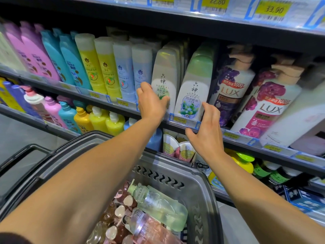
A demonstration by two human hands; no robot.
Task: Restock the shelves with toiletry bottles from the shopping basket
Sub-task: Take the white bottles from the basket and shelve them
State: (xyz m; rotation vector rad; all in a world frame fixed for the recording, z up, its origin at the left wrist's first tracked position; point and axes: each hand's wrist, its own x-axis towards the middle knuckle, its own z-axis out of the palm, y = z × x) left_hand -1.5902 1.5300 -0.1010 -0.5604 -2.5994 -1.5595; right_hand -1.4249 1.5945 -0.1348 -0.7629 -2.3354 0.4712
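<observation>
A white herbal bottle with a pale cap [166,71] stands at the front of the middle shelf [233,137]. My left hand [151,104] grips its lower part, thumb across the label. Beside it on the right stands a white herbal bottle with a green cap [195,88]. My right hand [208,131] is spread with straight fingers at that bottle's lower right edge, thumb over the shelf's price rail. Below my arms sits the grey shopping basket [202,184], holding a pale green clear bottle [163,206], a pink bottle [151,229] and several round-capped bottles [121,210].
Two Lux pump bottles [270,104] stand to the right on the same shelf. Pale blue [133,71], yellow [98,67], teal and pink bottles fill the left. The lower shelf holds yellow pump bottles [105,120] and tubes [177,147]. An upper shelf edge with price tags [216,4] overhangs.
</observation>
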